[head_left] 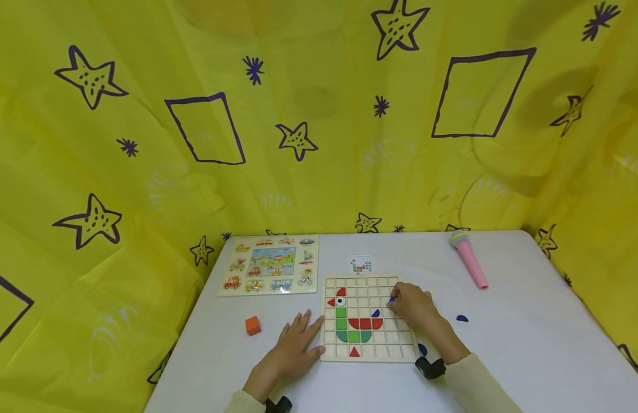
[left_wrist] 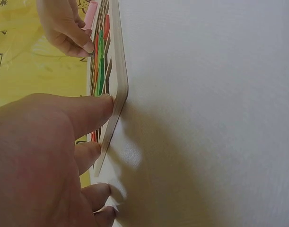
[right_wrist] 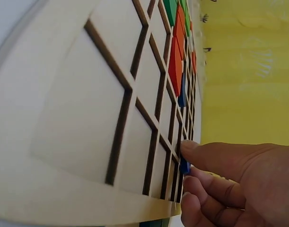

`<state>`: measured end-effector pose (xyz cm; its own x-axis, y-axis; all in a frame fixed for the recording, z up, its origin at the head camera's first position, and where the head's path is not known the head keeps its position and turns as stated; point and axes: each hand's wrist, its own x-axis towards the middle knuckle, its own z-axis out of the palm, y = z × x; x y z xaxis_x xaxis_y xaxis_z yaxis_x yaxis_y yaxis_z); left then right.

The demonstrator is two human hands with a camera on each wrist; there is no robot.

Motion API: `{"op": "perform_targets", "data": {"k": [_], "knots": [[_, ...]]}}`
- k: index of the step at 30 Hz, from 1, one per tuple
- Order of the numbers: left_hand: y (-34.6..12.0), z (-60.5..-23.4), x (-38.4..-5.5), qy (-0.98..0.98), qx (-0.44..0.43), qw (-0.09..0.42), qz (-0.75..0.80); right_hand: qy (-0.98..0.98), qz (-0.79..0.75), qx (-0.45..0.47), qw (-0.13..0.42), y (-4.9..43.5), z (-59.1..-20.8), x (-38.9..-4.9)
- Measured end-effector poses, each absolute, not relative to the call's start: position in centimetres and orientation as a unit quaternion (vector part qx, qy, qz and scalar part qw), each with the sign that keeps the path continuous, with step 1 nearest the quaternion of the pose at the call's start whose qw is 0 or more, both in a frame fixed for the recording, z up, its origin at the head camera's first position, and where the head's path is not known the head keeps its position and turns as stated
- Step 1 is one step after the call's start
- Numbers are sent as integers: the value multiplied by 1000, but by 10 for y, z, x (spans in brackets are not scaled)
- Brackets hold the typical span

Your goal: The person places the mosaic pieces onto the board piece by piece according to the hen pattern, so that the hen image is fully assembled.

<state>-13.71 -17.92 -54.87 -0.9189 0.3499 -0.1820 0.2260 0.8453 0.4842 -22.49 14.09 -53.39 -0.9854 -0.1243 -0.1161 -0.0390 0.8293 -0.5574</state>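
A wooden grid board [head_left: 331,355] lies on the white table, with red, green and blue pieces set in it as a bird. My right hand [head_left: 416,304] pinches a small blue piece [right_wrist: 185,166] between thumb and fingers over the board's right side. Left of that, a blue piece [head_left: 376,313] sits above the row of red pieces [head_left: 366,324]. My left hand [head_left: 294,348] lies with spread fingers at the board's left edge, thumb touching the rim in the left wrist view. A small printed pattern card [head_left: 361,265] lies behind the board.
Two dark blue half-round pieces lie to the right, one loose piece [head_left: 462,318] on the table and another piece [head_left: 423,349] by the board's edge. A pink microphone [head_left: 471,264] is at the back right. An orange cube [head_left: 253,326] and a picture puzzle [head_left: 226,287] lie on the left.
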Motion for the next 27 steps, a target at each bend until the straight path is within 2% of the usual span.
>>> {"op": "perform_targets", "data": {"k": [27], "knots": [[-180,-550,-138,951,159,126,233,932,-346,-70,84,138,-532,-223]]}}
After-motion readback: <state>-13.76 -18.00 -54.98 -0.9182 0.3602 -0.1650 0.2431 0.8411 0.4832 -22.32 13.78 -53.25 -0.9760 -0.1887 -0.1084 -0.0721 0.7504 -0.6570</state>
